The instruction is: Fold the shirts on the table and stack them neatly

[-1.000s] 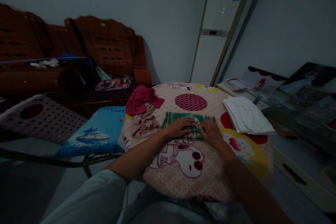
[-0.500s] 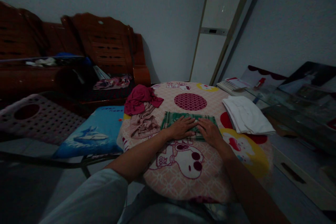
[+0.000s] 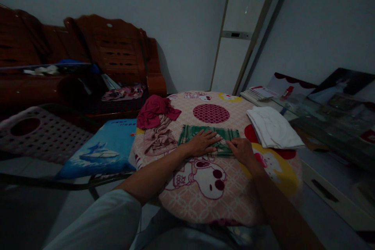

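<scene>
A folded green striped cloth point(image 3: 205, 133) lies in the middle of a round table under a pink cartoon-print cover point(image 3: 205, 191). My left hand point(image 3: 202, 143) lies flat on the cloth's left half, fingers stretched out. My right hand point(image 3: 243, 151) rests on the cloth's right near corner, fingers bent down onto the edge; whether it pinches the fabric is unclear in the dim light.
A crumpled red cloth point(image 3: 156, 110) and a pinkish cloth point(image 3: 158, 138) lie at the table's left. A folded white cloth point(image 3: 272, 129) sits at the right. Wooden chairs point(image 3: 114, 52), a blue cushion point(image 3: 102, 148), a glass side table point(image 3: 331, 121) and a tall white appliance point(image 3: 240, 31) surround the table.
My right hand slid from the cloth's middle toward its right near corner. My left hand stayed flat on the cloth.
</scene>
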The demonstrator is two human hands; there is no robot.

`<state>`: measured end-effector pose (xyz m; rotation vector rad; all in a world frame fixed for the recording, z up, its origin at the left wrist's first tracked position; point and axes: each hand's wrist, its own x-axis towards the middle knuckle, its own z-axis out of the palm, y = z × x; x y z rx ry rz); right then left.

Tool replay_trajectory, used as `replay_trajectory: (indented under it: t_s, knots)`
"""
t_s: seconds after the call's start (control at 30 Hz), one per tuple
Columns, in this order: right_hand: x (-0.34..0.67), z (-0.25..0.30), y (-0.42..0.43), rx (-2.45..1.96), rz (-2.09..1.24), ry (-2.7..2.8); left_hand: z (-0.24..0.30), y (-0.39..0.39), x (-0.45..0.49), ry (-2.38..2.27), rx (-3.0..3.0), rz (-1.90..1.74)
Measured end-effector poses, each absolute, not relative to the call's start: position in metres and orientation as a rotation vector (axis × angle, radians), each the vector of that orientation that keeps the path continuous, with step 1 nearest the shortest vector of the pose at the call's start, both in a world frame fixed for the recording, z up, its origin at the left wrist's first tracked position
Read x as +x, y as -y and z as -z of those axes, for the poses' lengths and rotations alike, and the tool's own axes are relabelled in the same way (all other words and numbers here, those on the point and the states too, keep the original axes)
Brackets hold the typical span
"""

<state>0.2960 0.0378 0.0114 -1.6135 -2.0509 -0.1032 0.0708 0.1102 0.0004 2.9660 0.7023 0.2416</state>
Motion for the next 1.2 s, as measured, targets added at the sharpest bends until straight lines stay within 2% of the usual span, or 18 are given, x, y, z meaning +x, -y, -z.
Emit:
replay_trajectory:
  t_s: [0.27,0.37,0.47,0.57,0.77,1.2]
  knots:
    - [0.308,-0.002,-0.043,-1.588,0.114,1.79,-0.006,-0.107,0.067,-0.614,2.848,-0.344]
    - [0.32,0.003,-0.05,-1.571,0.134,1.663,-0.013,-0.11,0.061,-0.583,2.73,-0.543]
    - [0.331,0.011,-0.058,-1.587,0.164,1.593,-0.016,-0.122,0.049,-0.777,2.587,-0.828]
    - [0.338,0.019,-0.063,-1.601,0.178,1.6,-0.012,-0.139,0.031,-1.13,2.476,-0.952]
    - [0.345,0.034,-0.077,-1.598,0.15,1.617,0.003,-0.167,0.003,-1.639,2.393,-0.713]
    - [0.364,0.045,-0.104,-1.741,-0.094,1.596,0.002,-0.171,0.0,-1.773,2.342,-0.683]
